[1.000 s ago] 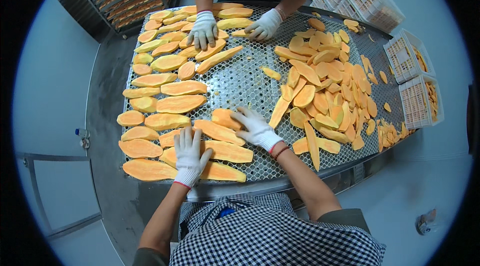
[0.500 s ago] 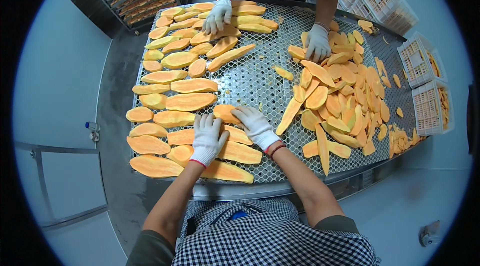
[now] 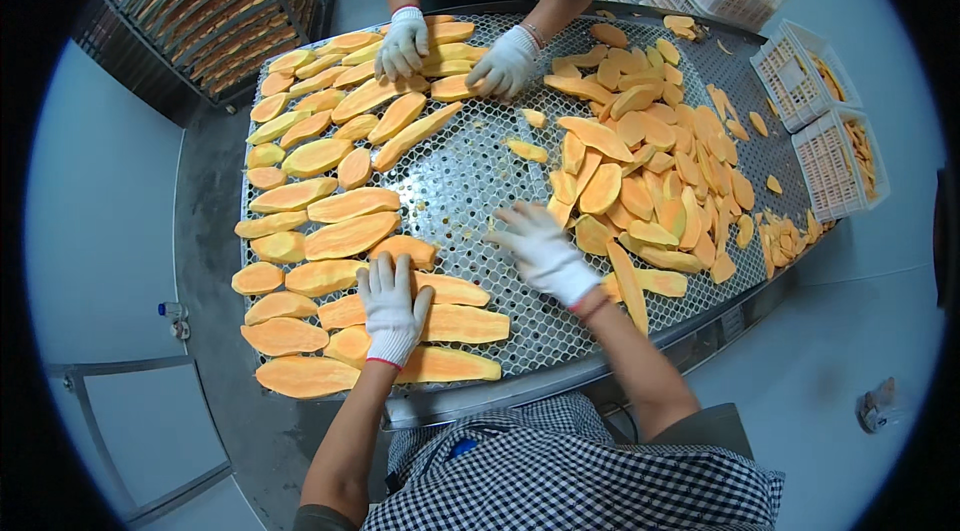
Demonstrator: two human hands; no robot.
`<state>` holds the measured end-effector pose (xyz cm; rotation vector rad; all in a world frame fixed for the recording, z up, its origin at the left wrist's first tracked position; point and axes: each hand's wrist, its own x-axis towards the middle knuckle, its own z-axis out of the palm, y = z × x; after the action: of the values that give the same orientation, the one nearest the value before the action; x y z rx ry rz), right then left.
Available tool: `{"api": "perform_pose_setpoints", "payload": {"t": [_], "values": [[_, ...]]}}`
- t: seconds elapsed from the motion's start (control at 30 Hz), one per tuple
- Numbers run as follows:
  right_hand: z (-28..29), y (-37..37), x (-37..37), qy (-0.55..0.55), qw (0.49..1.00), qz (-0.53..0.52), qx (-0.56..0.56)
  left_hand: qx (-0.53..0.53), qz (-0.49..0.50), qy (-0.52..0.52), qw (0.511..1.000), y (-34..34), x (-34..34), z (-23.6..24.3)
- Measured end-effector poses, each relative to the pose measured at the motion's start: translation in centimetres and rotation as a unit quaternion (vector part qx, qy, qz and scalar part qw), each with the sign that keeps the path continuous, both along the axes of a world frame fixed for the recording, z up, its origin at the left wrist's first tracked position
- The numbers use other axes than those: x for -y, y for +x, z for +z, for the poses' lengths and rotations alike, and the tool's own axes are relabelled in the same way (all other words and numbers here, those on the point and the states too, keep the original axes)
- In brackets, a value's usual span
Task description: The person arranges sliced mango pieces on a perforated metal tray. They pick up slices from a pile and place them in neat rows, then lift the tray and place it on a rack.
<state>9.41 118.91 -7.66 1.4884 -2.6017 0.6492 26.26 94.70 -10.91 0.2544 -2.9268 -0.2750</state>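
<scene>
Perforated tray (image 3: pixel 470 181); left hand (image 3: pixel 392 309) flat on slice (image 3: pixel 455 324), long axis crosswise.

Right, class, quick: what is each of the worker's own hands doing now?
Left hand: open, flat on the laid-out slices, holding nothing.
Right hand: blurred over the mesh tray; grip cannot be told.

Your perforated tray (image 3: pixel 470 181) is carrying orange slices (image 3: pixel 350 236) lying in rows at left, heaped loosely (image 3: pixel 650 171) at right.
</scene>
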Motion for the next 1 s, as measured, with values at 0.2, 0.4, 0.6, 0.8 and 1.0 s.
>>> {"api": "perform_pose_setpoints", "payload": {"t": [0.2, 0.4, 0.6, 0.8, 1.0], "values": [[-0.6, -5.1, -8.0, 0.124, 0.986, 0.06, -0.094, 0.01, -0.019, 0.039, 0.999, -0.9, -0.5, 1.3], [-1.5, -7.9, 0.6, 0.119, 0.989, 0.076, 0.049, 0.027, -0.007, 0.035, 0.999, -0.5, -0.2, 1.3], [-2.7, -6.3, 11.1, 0.093, 0.995, 0.046, -0.008, 0.013, -0.013, 0.025, 1.0, -0.8, -0.2, 1.4], [-4.3, -4.3, 8.0, 0.053, 0.997, -0.014, 0.049, 0.004, -0.006, 0.025, 1.0, -0.6, -0.5, 1.1], [-5.1, -2.9, 9.2, -0.005, 0.995, 0.026, 0.096, 0.01, -0.003, 0.027, 1.0, -0.6, -0.5, 0.9]]}}
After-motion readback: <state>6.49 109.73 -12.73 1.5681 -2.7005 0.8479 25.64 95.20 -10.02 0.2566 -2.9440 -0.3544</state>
